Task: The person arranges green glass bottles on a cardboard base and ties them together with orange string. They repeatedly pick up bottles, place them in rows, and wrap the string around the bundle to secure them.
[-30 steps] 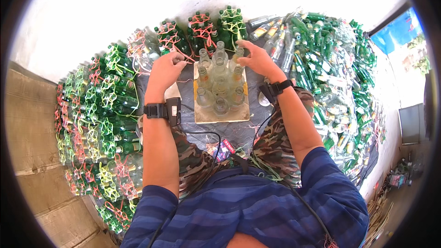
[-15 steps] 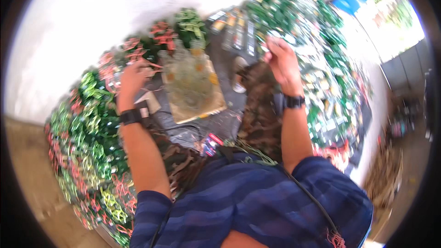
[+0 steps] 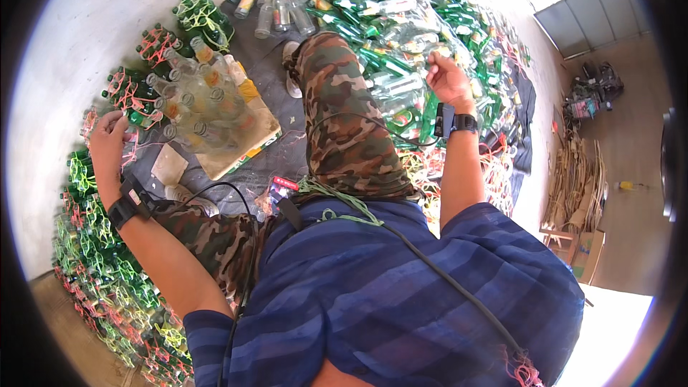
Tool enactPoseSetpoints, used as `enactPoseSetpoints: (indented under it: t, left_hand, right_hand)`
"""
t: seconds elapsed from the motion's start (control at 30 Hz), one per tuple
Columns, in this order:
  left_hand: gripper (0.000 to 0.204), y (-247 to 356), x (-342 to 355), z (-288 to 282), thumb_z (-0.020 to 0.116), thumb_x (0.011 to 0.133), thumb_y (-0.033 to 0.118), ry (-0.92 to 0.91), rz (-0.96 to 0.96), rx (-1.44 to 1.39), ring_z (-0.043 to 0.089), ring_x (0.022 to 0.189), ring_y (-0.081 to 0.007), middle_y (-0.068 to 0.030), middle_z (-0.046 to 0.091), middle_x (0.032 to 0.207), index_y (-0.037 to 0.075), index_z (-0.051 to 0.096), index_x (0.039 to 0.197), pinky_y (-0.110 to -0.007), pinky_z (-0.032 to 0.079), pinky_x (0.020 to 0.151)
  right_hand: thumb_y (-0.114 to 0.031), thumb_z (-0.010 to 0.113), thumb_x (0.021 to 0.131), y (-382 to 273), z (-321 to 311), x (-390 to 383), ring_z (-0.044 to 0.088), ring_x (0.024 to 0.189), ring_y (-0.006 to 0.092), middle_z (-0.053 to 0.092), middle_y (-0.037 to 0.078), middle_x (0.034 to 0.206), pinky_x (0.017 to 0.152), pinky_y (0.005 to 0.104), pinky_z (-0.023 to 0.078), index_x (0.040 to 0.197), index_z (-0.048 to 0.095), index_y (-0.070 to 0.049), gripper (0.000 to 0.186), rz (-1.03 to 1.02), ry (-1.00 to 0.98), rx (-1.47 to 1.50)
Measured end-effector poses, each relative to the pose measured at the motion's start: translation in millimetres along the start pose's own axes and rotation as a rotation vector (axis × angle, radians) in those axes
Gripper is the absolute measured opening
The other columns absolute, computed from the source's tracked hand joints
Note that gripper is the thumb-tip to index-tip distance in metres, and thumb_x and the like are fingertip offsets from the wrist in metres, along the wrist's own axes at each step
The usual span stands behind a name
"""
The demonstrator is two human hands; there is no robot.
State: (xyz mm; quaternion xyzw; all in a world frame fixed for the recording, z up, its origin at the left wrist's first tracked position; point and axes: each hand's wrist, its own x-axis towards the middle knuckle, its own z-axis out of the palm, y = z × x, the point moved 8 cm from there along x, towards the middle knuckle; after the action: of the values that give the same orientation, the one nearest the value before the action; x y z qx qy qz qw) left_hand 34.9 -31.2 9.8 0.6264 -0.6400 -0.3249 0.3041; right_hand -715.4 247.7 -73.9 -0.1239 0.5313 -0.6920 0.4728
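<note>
My left hand is at the left, fingers curled on a pink string beside green bottles wrapped in pink string. My right hand is raised over a pile of loose green and clear bottles, fingers curled; whether they hold anything is too small to make out. Between my left hand and my camouflage-clad leg, a cluster of clear bottles stands on a pale, yellow-edged board.
String-wrapped bottle bundles line the left wall. A small square tile lies on the dark sheet. At right are stacked sticks or cardboard strips, a grey metal panel and assorted dark items.
The view has swung rightward, so the board and bottles sit farther left. My hands have moved apart, the right one away from the clear bottles to over the loose pile.
</note>
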Motion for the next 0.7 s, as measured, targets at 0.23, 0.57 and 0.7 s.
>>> enactPoseSetpoints:
  t: [0.23,0.57,0.7]
  left_hand:
    - [0.034,-21,9,-3,0.068,0.099,0.022,-0.028,0.018,0.05,0.064,0.074,-0.0103,-0.004,0.071,0.095,0.0,0.069,0.125,-0.025,0.05,0.067]
    - [0.034,-54,41,43,0.068,0.099,0.026,-0.143,-0.011,0.005,0.064,0.077,-0.0091,-0.0028,0.07,0.095,0.003,0.069,0.125,-0.024,0.046,0.064]
    - [0.033,-29,-3,-29,0.067,0.1,0.026,-0.018,-0.031,0.134,0.064,0.076,-0.0089,-0.002,0.07,0.093,0.004,0.07,0.124,-0.025,0.044,0.063]
  right_hand:
    - [-0.015,0.062,0.102,133,-200,2,0.066,0.065,0.0139,0.069,0.004,0.078,0.06,0.0331,0.059,0.099,0.069,-0.004,0.013,0.27,0.368,-0.094]
    - [-0.011,0.051,0.097,274,-468,-155,0.062,0.055,0.0214,0.067,0.009,0.066,0.048,0.0389,0.046,0.078,0.069,-0.005,0.027,0.523,0.616,-0.986]
    - [-0.005,0.055,0.092,298,-294,-131,0.068,0.061,0.021,0.067,0.009,0.065,0.048,0.0392,0.048,0.066,0.067,-0.011,0.03,-0.036,-0.096,-1.919]
